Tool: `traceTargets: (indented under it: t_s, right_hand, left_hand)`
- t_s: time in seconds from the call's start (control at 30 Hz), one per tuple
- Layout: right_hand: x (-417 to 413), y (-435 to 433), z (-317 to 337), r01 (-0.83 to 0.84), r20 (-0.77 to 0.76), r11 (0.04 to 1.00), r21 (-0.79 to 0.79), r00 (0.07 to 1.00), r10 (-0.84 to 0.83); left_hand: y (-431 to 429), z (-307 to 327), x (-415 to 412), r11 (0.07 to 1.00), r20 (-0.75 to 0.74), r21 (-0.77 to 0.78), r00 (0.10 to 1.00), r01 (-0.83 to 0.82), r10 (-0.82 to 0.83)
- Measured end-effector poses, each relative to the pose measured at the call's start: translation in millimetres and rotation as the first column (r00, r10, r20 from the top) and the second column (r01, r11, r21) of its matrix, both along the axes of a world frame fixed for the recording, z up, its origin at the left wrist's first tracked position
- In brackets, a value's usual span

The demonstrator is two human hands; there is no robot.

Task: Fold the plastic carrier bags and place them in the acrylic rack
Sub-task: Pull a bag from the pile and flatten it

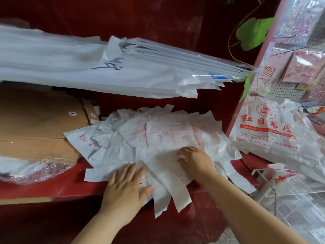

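Observation:
A loose heap of white plastic carrier bags (149, 134) with faded red print lies spread on the red shelf (70, 182), handles hanging over its front edge. My left hand (126, 184) presses flat on the near edge of the heap, fingers straight. My right hand (193, 160) rests on the top bag with its fingers curled down into the plastic. The clear acrylic rack (269, 187) stands at the lower right and holds a folded bag (279, 175) with red print.
A hanging bundle of long white bags (88, 67) stretches across above the shelf. Brown envelopes (40, 124) and a clear wrapped pack (31, 169) lie at the left. A stack of printed bags (274, 131) leans by the pink pegboard display (299, 67) at the right.

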State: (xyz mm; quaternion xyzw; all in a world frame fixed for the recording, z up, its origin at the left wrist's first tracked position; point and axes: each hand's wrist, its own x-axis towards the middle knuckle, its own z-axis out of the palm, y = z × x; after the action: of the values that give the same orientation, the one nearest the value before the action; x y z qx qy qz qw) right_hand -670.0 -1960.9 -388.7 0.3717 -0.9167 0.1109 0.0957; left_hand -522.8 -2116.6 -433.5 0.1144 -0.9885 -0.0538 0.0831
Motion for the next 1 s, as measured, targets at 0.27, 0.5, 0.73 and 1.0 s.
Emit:
traceTargets:
  t_s: [0.27,0.5,0.73,1.0]
  right_hand:
    - [1.9,-8.9,-9.1,-0.068,-0.156,0.947,-0.313,0.988,0.019]
    - [39.9,-4.1,-10.9,-0.237,-0.277,0.916,-0.325,0.950,0.147]
    - [69.6,2.8,-19.2,-0.351,-0.249,0.891,-0.290,0.926,0.284]
    - [41.6,63.4,1.0,-0.155,-0.227,0.986,0.069,0.960,0.167]
  left_hand:
    - [-4.1,-4.2,-4.1,0.999,-0.279,-0.016,0.959,0.050,-0.052]
    - [-11.8,22.8,-0.2,1.000,-0.663,0.010,0.749,0.025,-0.012]
    - [-14.2,15.9,4.1,0.988,-0.498,-0.119,0.854,0.103,-0.149]
    - [-30.2,35.3,29.2,0.915,-0.289,0.371,0.956,0.160,-0.051]
